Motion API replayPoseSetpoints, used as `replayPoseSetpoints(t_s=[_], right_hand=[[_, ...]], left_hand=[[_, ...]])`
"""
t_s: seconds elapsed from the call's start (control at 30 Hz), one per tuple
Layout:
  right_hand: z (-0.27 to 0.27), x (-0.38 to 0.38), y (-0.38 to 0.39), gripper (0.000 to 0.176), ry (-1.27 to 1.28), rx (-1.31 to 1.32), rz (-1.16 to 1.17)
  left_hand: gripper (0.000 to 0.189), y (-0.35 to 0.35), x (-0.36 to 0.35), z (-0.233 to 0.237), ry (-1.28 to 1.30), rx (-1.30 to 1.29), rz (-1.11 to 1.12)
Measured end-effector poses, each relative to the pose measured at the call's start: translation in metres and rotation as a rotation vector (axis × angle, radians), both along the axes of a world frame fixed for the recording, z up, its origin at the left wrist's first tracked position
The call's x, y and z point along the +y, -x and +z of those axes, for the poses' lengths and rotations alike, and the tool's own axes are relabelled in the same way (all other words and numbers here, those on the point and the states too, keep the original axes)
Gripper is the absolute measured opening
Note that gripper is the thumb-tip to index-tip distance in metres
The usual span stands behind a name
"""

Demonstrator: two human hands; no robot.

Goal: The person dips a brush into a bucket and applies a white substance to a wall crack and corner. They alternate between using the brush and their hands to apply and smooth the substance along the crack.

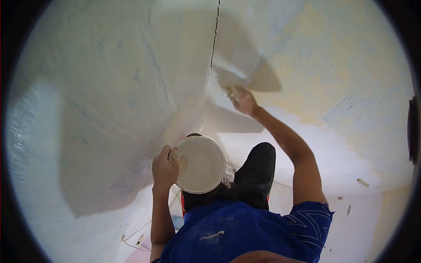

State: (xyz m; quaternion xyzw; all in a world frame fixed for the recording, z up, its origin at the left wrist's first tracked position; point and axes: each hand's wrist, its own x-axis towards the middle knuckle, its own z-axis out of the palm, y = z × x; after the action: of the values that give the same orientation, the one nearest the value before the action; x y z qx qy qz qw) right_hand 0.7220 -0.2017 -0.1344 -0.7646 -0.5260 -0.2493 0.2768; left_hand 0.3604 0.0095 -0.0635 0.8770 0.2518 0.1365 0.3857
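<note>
My left hand (165, 168) is closed on the rim of a round white bucket (201, 163) in front of my body. Pale, smooth material covers the inside of the bucket, with a thicker smear near my thumb. Raised to the right of the wall corner, my right hand (243, 101) grips a putty knife (232, 79). Its wide blade lies close against the wall (307, 65), overlapping the hand's shadow. A dark, jagged crack (214, 41) runs down the corner and ends just left of the blade.
The left wall (105, 87) has blue scuffs and a large shadow. Below the bucket, my dark-clad knee (256, 168) is bent. Loose wires (138, 230) hang low on the left, and a small fitting (362, 183) protrudes at the right. A dark object (413, 131) borders the right edge.
</note>
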Motion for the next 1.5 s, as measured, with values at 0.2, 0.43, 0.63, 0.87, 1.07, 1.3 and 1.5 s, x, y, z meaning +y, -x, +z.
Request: replayPoseSetpoints(t_s=[0.2, 0.43, 0.63, 0.87, 1.07, 1.3, 1.5], right_hand=[[0.133, -0.017, 0.011, 0.009, 0.079, -0.206, -0.077], [0.161, 0.000, 0.037, 0.022, 0.037, -0.784, -0.042], [0.010, 0.005, 0.028, 0.031, 0.244, -0.678, 0.071], [-0.096, 0.009, 0.019, 0.021, 0.301, -0.186, 0.043], [-0.029, -0.007, 0.005, 0.021, 0.039, 0.047, 0.009], [0.118, -0.007, 0.021, 0.028, 0.033, -0.363, -0.039], [0.083, 0.007, 0.031, 0.020, 0.150, -0.755, 0.075]], left_hand=[[0.038, -0.003, 0.000, -0.005, 0.023, -0.021, -0.001], [0.037, -0.005, -0.002, 0.004, 0.023, -0.004, -0.001], [0.036, -0.004, -0.003, 0.003, 0.019, -0.019, -0.002], [0.037, -0.004, -0.002, -0.001, 0.020, 0.022, 0.020], [0.037, -0.004, 0.000, -0.005, 0.034, -0.013, 0.001], [0.038, -0.004, 0.001, -0.002, 0.062, -0.011, 0.005], [0.038, -0.005, -0.003, 0.002, 0.054, -0.018, 0.007]])
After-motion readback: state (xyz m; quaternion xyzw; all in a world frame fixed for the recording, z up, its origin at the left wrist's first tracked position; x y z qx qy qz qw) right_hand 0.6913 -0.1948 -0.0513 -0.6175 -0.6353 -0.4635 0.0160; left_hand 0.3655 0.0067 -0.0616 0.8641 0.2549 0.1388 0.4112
